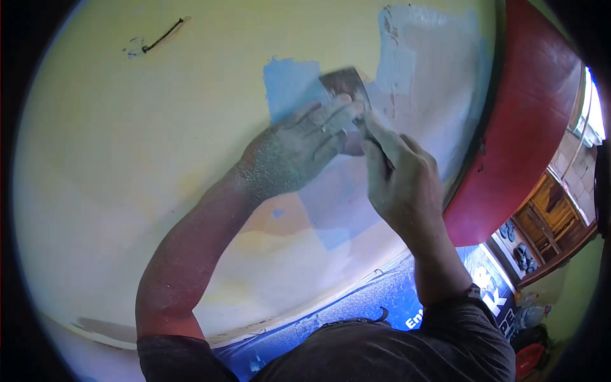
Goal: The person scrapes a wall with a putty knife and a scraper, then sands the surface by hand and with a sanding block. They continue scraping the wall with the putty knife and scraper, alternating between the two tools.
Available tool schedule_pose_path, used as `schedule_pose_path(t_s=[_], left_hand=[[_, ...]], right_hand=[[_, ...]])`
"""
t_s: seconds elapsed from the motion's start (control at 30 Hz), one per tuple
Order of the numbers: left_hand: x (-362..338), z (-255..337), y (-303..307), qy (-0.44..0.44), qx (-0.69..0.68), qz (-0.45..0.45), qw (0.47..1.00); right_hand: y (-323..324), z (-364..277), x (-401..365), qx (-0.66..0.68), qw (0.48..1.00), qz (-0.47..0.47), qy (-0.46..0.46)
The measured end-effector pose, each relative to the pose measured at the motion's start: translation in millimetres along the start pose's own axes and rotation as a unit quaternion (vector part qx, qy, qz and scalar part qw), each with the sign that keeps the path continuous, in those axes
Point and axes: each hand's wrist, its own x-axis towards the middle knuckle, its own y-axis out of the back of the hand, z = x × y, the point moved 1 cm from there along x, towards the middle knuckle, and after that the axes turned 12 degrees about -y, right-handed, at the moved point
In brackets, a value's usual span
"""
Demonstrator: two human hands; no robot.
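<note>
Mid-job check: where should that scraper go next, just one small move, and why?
Probably a short stroke with the scraper toward the blue patch: its ragged edge still borders yellow paint, the blade's upper corner is right beside it, and the right hand grips the tool while the left hand's fingers lie over the blade.

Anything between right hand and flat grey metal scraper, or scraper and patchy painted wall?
Nothing visible: the right hand grips the scraper directly. The left hand rests fingers on its near face, none visibly between it and the wall.
</note>
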Motion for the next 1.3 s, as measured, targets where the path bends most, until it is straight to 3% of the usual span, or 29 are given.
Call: schedule_pose_path(t_s=[0.1, 0.2, 0.4, 0.6, 0.7, 0.9, 1.1, 1.2, 1.3], left_hand=[[1, 3, 4, -0.02, 0.009, -0.052, 0.998], [8, 2, 7, 0.022, 0.007, -0.021, 1.0], [4, 7, 5, -0.049, 0.059, -0.128, 0.989], [5, 2, 5, -0.008, 0.054, -0.086, 0.995], [1, 5, 7, -0.052, 0.048, -0.126, 0.989], [7, 4, 9, 0.03, 0.015, -0.05, 0.998], [0, 5, 5, -0.029, 0.016, -0.101, 0.994], [8, 1, 6, 0.023, 0.004, -0.03, 0.999], [8, 1, 6, 0.023, 0.016, -0.025, 0.999]], right_hand=[[-2, 13, 0, 0.001, 1.0, -0.006, 0.014], [-2, 5, 4, -0.003, 1.0, 0.001, 0.0], [-2, 21, -15, 0.001, 1.0, 0.003, 0.001], [-3, 19, -8, -0.003, 1.0, -0.013, -0.01], [-6, 30, -19, 0.002, 1.0, -0.002, 0.01], [-12, 10, 5, -0.002, 1.0, 0.009, 0.015], [-13, 19, -15, -0.004, 1.0, -0.001, -0.013], [-10, 13, 9, 0.019, 0.999, 0.019, 0.029], [-8, 11, 6, 0.005, 1.0, 0.014, 0.008]])
